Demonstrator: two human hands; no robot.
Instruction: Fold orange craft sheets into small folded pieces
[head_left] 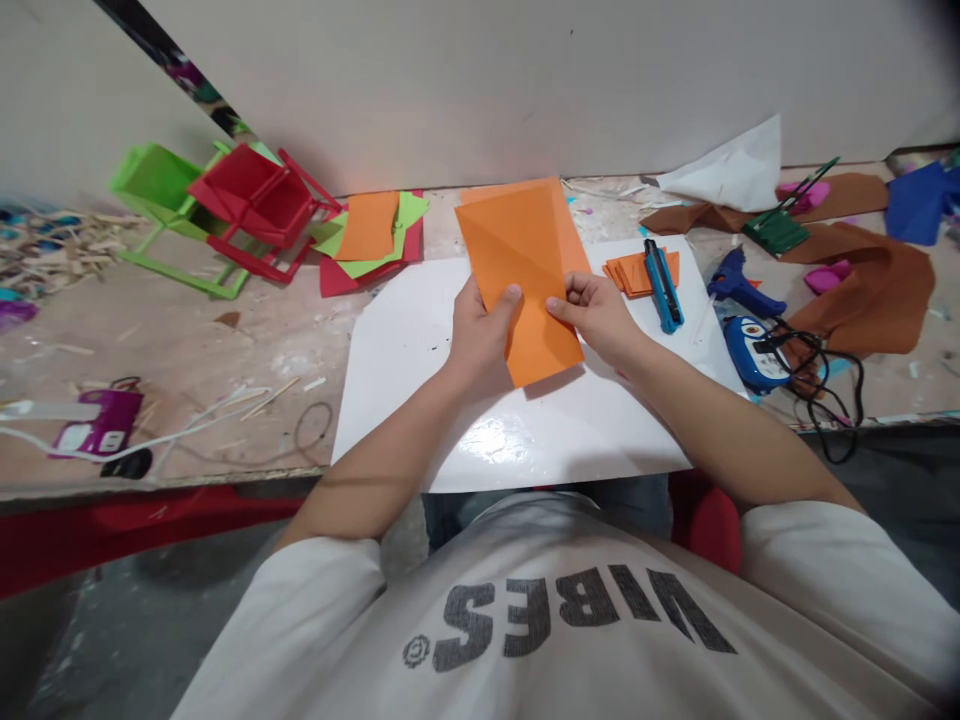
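A sheet of orange paper (517, 250) is raised above the white board, held between both hands. My left hand (484, 325) grips its left edge, thumb on the front face and fingers hidden behind. On the right edge, my right hand (596, 312) pinches the sheet with thumb in front and fingers curled. Another orange sheet (571, 225) shows behind it; whether it is held too I cannot tell. A blue utility knife (661, 285) lies just right of my right hand, over small orange paper pieces (630, 273).
The white board (397, 350) covers the table's middle. Left stand red (259, 200) and green (161, 190) miniature chairs, beside coloured paper sheets (371, 230). Right are a blue glue gun (742, 283), a blue-and-white device (757, 355) with black cable, and brown paper (877, 290). A purple power strip (101, 420) lies left.
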